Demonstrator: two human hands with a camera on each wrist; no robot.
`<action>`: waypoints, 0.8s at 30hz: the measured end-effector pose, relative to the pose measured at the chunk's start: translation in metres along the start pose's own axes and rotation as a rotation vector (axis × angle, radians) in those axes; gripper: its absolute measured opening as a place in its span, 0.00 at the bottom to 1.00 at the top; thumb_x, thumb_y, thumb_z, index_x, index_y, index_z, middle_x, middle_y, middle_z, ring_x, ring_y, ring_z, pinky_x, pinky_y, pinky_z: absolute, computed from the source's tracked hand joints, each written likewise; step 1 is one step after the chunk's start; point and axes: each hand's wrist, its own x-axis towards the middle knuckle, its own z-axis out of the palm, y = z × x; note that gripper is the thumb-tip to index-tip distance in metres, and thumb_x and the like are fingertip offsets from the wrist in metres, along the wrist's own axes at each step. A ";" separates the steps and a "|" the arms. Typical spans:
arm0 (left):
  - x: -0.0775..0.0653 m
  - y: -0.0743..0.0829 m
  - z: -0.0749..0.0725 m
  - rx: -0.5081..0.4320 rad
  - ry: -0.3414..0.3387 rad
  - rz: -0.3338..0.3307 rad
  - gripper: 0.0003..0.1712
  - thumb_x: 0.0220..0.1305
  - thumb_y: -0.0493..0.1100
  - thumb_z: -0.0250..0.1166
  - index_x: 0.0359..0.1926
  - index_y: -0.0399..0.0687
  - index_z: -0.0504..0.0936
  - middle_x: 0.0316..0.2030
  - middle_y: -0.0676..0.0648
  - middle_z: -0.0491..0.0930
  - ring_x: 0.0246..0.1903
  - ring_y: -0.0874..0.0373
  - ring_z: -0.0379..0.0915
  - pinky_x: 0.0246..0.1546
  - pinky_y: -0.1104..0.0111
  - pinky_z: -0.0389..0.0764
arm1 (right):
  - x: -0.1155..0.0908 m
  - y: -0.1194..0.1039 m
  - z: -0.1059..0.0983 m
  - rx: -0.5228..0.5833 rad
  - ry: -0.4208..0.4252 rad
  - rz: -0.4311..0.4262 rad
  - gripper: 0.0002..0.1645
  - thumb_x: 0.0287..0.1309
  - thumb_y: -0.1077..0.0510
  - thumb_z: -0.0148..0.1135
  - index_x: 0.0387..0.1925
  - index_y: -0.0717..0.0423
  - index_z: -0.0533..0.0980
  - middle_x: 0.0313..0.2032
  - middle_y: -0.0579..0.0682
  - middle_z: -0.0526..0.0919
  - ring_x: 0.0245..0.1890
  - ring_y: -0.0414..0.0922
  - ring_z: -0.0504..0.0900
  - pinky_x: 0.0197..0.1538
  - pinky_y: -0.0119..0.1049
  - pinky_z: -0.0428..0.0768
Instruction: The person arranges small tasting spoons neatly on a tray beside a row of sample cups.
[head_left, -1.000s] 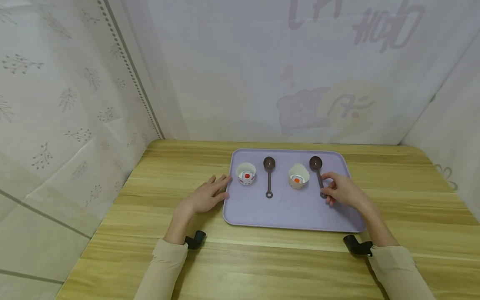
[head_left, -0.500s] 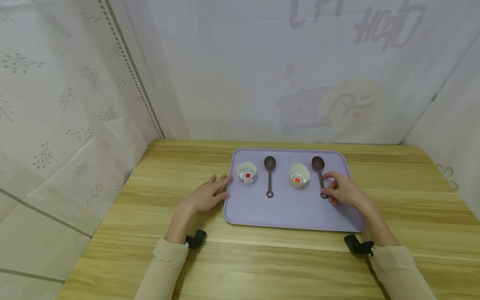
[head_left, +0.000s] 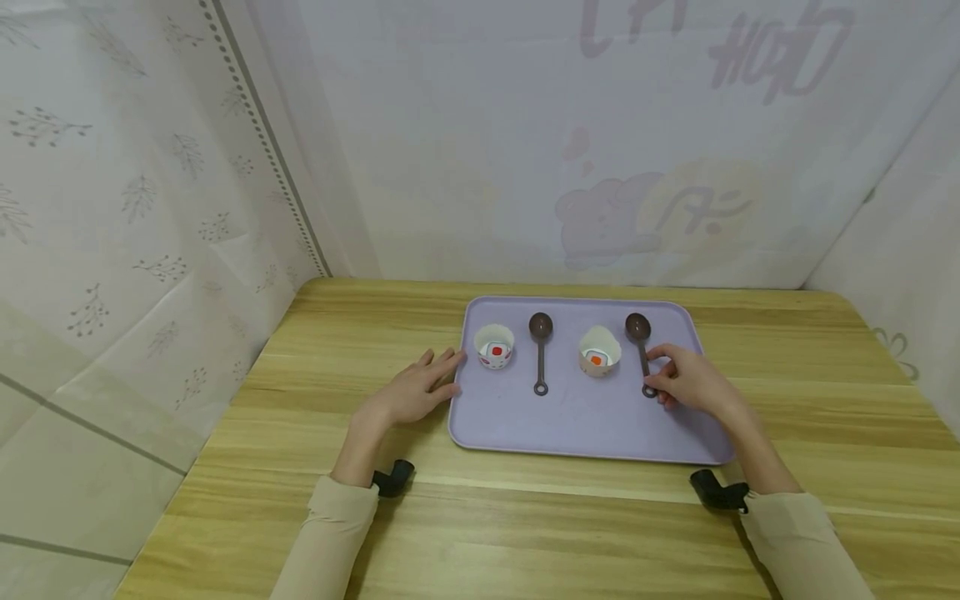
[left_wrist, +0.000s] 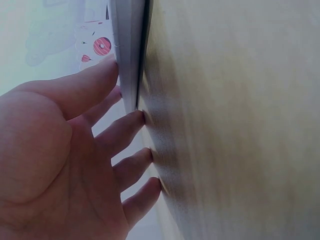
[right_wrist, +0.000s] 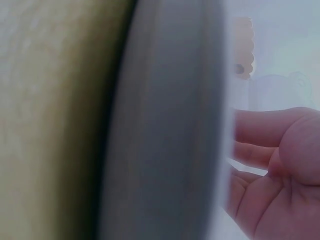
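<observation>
A lilac tray (head_left: 555, 429) lies on the wooden table, bearing two paper cups and two dark brown measuring spoons. My right hand (head_left: 686, 382) pinches the handle of the right measuring spoon (head_left: 638, 327) near its ringed end; the bowl points to the back. Left of that spoon stands the cup with an orange mark (head_left: 598, 354). The other measuring spoon (head_left: 541, 327) lies between the two cups, and the cup with a red mark (head_left: 494, 348) is leftmost. At the tray's left edge, my left hand (head_left: 408, 392) rests with fingers spread, its thumb (left_wrist: 95, 82) against the rim.
The wooden table (head_left: 525, 533) extends in front of the tray and to both sides. Behind it hangs a pale printed curtain (head_left: 450, 167), with another patterned curtain (head_left: 135, 250) on the left. In the right wrist view the tray wall (right_wrist: 165, 125) blocks much of the scene.
The right measuring spoon's bowl has swung slightly to the right, so its handle stands a little straighter. My left hand keeps its place at the tray's edge.
</observation>
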 end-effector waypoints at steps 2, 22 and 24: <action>-0.001 0.000 0.000 0.001 -0.002 -0.002 0.34 0.78 0.47 0.55 0.79 0.45 0.57 0.77 0.38 0.52 0.75 0.30 0.38 0.73 0.40 0.43 | 0.000 0.000 0.000 -0.003 0.005 -0.003 0.24 0.67 0.67 0.61 0.58 0.77 0.67 0.23 0.51 0.81 0.20 0.44 0.81 0.26 0.36 0.81; 0.005 -0.003 0.002 -0.022 0.084 -0.013 0.32 0.79 0.48 0.53 0.77 0.43 0.59 0.76 0.37 0.55 0.75 0.33 0.46 0.73 0.43 0.50 | -0.007 -0.006 -0.002 -0.051 0.109 -0.032 0.22 0.68 0.63 0.61 0.58 0.75 0.70 0.31 0.56 0.82 0.24 0.44 0.81 0.27 0.36 0.78; 0.005 -0.003 0.001 -0.038 0.102 -0.010 0.32 0.79 0.48 0.53 0.77 0.42 0.59 0.76 0.37 0.55 0.75 0.36 0.47 0.74 0.45 0.51 | -0.007 -0.006 -0.002 -0.059 0.123 -0.035 0.22 0.68 0.64 0.61 0.58 0.74 0.71 0.32 0.57 0.82 0.24 0.44 0.81 0.27 0.35 0.78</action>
